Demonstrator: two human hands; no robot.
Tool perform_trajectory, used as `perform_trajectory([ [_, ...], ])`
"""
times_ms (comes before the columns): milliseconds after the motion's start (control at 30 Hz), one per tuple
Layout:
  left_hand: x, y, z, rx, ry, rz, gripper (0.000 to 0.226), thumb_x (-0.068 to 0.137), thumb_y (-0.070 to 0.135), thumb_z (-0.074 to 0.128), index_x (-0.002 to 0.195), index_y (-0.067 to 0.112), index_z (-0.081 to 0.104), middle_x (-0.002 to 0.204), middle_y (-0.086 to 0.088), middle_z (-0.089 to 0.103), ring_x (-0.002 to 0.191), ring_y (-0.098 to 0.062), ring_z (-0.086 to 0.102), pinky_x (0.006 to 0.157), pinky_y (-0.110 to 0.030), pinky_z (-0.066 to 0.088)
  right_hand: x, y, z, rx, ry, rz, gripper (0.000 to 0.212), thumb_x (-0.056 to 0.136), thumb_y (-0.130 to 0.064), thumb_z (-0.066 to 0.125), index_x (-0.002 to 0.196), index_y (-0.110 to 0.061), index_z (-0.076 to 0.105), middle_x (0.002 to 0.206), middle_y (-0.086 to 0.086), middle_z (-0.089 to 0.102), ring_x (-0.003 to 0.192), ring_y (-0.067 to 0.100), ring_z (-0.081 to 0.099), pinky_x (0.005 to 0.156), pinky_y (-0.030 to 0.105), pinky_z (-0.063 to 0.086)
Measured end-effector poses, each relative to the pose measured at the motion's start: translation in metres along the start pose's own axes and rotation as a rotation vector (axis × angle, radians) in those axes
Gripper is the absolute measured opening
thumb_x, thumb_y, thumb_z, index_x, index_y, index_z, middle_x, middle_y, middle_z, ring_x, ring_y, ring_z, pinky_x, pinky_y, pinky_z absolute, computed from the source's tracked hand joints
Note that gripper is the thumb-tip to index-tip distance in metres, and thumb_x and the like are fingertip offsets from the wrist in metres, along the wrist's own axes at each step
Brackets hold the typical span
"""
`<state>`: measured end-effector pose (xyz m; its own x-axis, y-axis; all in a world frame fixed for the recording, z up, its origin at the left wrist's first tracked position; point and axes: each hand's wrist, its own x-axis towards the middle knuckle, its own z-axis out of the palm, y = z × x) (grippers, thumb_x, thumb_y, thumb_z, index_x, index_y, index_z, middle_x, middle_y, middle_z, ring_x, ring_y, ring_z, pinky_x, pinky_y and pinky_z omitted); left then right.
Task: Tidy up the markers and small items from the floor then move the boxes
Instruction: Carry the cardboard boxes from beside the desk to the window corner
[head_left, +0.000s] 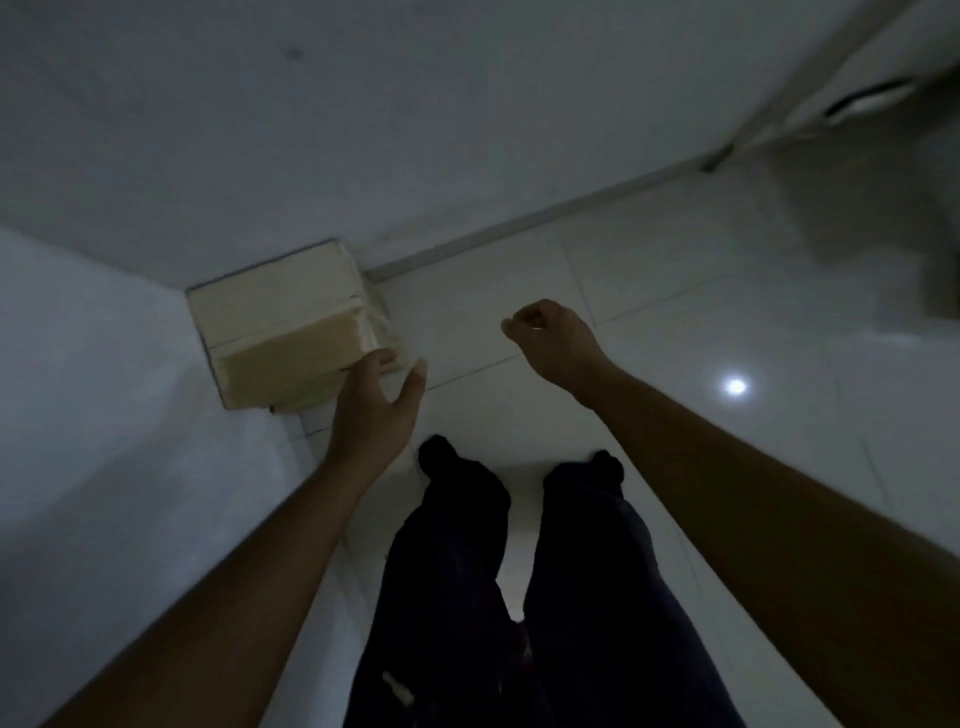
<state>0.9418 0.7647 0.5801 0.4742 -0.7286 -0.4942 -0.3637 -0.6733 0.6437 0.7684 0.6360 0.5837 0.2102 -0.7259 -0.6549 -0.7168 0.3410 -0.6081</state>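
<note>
The floor (649, 291) is laid with glossy white tiles separated by thin grout lines; a bright spot of light (735, 386) reflects off it to the right. Two pale walls meet in a corner at upper left, and a grey baseboard (545, 213) runs along the far wall toward the upper right. The room is dim, and the upper right of the view is blurred, so the shapes there cannot be identified.

A stack of tan boxes (291, 332) sits on the floor, pushed into the corner, with its back and left sides close against both walls. The top box sits slightly askew on the ones below it.

The left hand (376, 400) is open, fingers spread, with its fingertips at the near right corner of the stack; whether they touch the cardboard cannot be told. The right hand (550, 338) is loosely curled into a fist, held over bare tile well to the right of the boxes, and grips nothing visible.

The person's legs (519, 571), in dark trousers, stand just below the hands. Open tile extends to the right of the stack and toward the far wall; the left side is closed off by the wall.
</note>
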Motion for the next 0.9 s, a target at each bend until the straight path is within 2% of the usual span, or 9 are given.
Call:
perform_trajectory([
  [67, -0.012, 0.026, 0.011, 0.044, -0.058, 0.043, 0.051, 0.089, 0.049, 0.054, 0.130, 0.018, 0.048, 0.134, -0.003, 0.052, 0.112, -0.008, 0.045, 0.090, -0.024, 0.034, -0.026, 0.014, -0.031, 0.052, 0.040, 0.008, 0.040, 0.090, -0.045, 0.057, 0.116, -0.016, 0.058, 0.125, 0.003, 0.060, 0.113, 0.018, 0.055, 0.089, 0.031, 0.044],
  [200, -0.038, 0.084, 0.048, 0.154, -0.145, 0.149, 0.064, 0.086, 0.061, 0.049, 0.136, 0.021, 0.043, 0.143, -0.002, 0.046, 0.127, -0.017, 0.044, 0.097, -0.027, 0.033, -0.076, 0.065, -0.104, 0.140, 0.136, 0.028, 0.047, 0.090, -0.048, 0.056, 0.122, -0.015, 0.057, 0.129, 0.003, 0.059, 0.117, 0.018, 0.054, 0.097, 0.034, 0.044],
  [333, -0.064, 0.133, 0.097, 0.188, -0.199, 0.233, 0.065, 0.086, 0.060, 0.050, 0.137, 0.021, 0.043, 0.144, -0.001, 0.044, 0.130, -0.016, 0.041, 0.101, -0.026, 0.030, -0.119, 0.129, -0.164, 0.236, 0.241, 0.090, 0.049, 0.089, -0.052, 0.057, 0.122, -0.016, 0.056, 0.128, 0.003, 0.059, 0.116, 0.019, 0.054, 0.100, 0.040, 0.045],
  [567, -0.149, 0.253, 0.251, 0.231, -0.353, 0.455, 0.061, 0.088, 0.054, 0.053, 0.136, 0.019, 0.044, 0.144, -0.003, 0.045, 0.130, -0.018, 0.042, 0.102, -0.026, 0.031, -0.212, 0.274, -0.302, 0.421, 0.496, 0.199, 0.049, 0.085, -0.056, 0.059, 0.117, -0.018, 0.060, 0.120, 0.001, 0.063, 0.107, 0.017, 0.058, 0.091, 0.036, 0.049],
  [633, -0.175, 0.287, 0.294, 0.243, -0.413, 0.530, 0.059, 0.088, 0.054, 0.053, 0.135, 0.019, 0.045, 0.143, -0.003, 0.045, 0.129, -0.017, 0.043, 0.100, -0.025, 0.031, -0.237, 0.307, -0.338, 0.482, 0.568, 0.233, 0.050, 0.085, -0.056, 0.059, 0.117, -0.018, 0.060, 0.119, 0.001, 0.063, 0.107, 0.018, 0.059, 0.091, 0.038, 0.051],
  [900, -0.232, 0.423, 0.437, 0.338, -0.632, 0.821, 0.061, 0.087, 0.057, 0.053, 0.133, 0.019, 0.046, 0.140, -0.002, 0.047, 0.126, -0.016, 0.045, 0.099, -0.025, 0.033, -0.294, 0.395, -0.462, 0.698, 0.827, 0.274, 0.048, 0.084, -0.052, 0.062, 0.117, -0.018, 0.059, 0.120, 0.003, 0.062, 0.109, 0.020, 0.059, 0.096, 0.045, 0.051],
])
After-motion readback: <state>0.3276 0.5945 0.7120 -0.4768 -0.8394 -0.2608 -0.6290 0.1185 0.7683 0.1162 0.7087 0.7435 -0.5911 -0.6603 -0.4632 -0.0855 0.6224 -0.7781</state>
